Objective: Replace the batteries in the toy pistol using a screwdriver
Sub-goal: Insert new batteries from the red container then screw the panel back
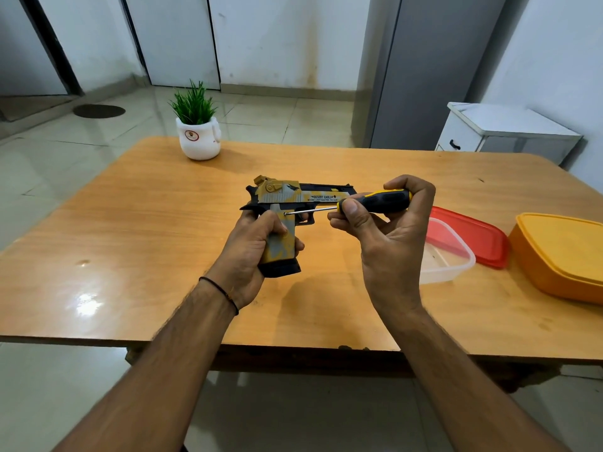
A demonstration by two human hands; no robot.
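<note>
Head view: the toy pistol [287, 199] is held above the wooden counter [146, 223], muzzle turned to the right. Its grip is clasped by the left hand [251, 252], with the fingers wrapped round it. Just right of the pistol, the screwdriver [381, 201] is grasped by the right hand [388, 233], and its black-and-yellow handle is enclosed by curled fingers and thumb. The thin shaft is kept nearly level, and the tip is set against the pistol's side at the top of the grip. It seems to be seated in a screw, though that spot is too small to be told. Beyond the pistol to the left, a potted plant [199, 135] is seen. Well to its right, a clear container [447, 256], a red lid [479, 236] and an orange box [561, 256] are laid out.
</note>
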